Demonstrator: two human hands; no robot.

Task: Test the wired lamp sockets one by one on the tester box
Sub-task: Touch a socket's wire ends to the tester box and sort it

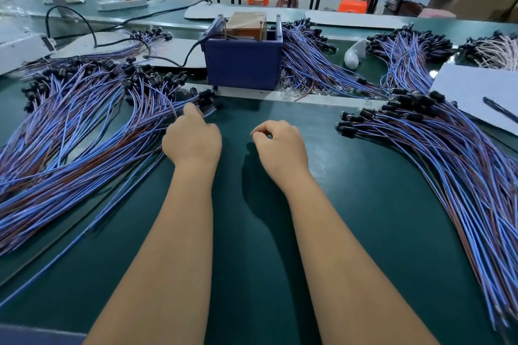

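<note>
Right hand (280, 145) fingers curled, empty | left hand (192, 140) fingers on socket wires (84, 131), sockets toward tester box (243, 63)

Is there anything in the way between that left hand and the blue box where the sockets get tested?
Nothing visible blocks it. The left hand touches the wires of the left pile of sockets, and bare green mat plus a pale strip lie between it and the tester box.
</note>
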